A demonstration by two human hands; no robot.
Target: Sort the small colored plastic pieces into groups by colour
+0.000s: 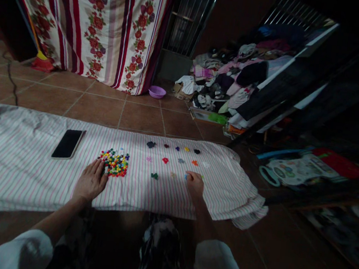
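A pile of small multicoloured pieces point(116, 163) lies on the striped cloth point(139, 195). My left hand point(91, 179) rests at the pile's left edge, palm down with fingers spread. To the right, small groups sorted by colour stand in rough rows, among them dark grey point(151, 144), red point(165, 160), orange point(194, 163) and dark green point(154, 176). My right hand point(194, 184) is at the front row with its fingers pinched together, touching or just above a light blue piece point(185, 176). Whether it grips that piece is too small to tell.
A dark phone point(68, 143) lies on the cloth left of the pile. Beyond are tiled floor, a purple basin point(157, 91), a floral curtain point(114, 26) and heaped clothes point(229, 75). A toy-like panel point(299, 169) lies at the right.
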